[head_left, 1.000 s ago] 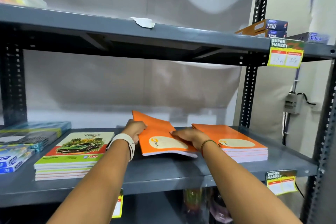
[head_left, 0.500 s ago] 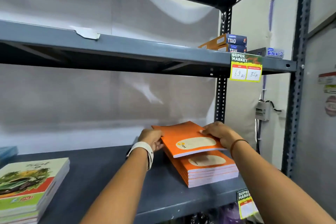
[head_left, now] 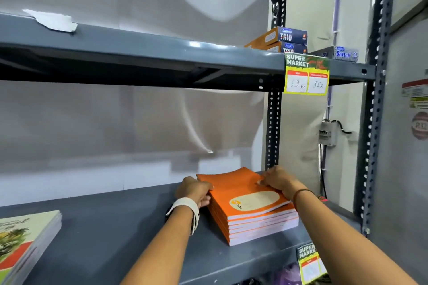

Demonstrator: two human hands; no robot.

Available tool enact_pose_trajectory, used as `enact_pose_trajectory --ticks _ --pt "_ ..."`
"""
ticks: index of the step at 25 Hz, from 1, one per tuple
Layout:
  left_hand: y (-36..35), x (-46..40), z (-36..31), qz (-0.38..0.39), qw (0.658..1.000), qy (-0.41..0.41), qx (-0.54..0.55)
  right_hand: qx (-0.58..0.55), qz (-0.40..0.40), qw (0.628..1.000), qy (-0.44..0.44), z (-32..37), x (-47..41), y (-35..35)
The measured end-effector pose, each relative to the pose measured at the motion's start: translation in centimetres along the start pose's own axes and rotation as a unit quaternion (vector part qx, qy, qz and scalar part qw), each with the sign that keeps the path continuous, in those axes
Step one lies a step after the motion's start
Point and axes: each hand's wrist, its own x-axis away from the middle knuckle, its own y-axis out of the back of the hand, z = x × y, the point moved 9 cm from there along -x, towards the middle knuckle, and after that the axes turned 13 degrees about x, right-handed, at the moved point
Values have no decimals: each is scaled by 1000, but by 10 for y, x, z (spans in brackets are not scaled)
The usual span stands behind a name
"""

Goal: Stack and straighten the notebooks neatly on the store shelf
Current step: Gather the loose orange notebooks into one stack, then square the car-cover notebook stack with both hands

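The grey metal shelf (head_left: 120,227) runs along a pale wall, and your stack of orange notebooks (head_left: 252,213) sits toward its right end, close to the front lip. Your left hand (head_left: 193,190) presses against the stack's left edge with its fingers curled together; whether they pinch a cover, you cannot tell from here. Your right hand (head_left: 278,180) lies on the top notebook's far right corner, fingers flat and close together.

The top notebook sits slightly skewed over those below, so an uneven push from one side will likely fan the pile rather than square it. Shove toward yourself and the stack could slide off the front edge, above the price tag (head_left: 309,264). The green-covered notebooks (head_left: 25,240) at far left lie well apart and run no risk.
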Motion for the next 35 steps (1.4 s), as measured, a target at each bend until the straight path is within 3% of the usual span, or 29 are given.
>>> enact_pose_trajectory --ticks 6,15,18,21,24,28,35 --pt "1 8 -9 -14 999 -22 -29 86 -49 995 5 -2 3 8" --pt "4 8 -1 -38 998 -25 -34 234 -38 972 0 -8 4 2" --pt "7 11 -8 -44 995 -60 -59 243 -91 966 -9 1 15 9" --pt "18 17 -31 -77 986 -121 -79 140 -148 979 31 34 28 11" --pt "27 24 -53 -62 992 -114 -6 -11 -173 982 77 79 43 12" --pt "55 29 -73 6 995 -63 75 -171 -118 972 107 141 63 -10" --pt "206 48 -114 -54 987 -122 84 -286 -23 946 148 260 108 -89"
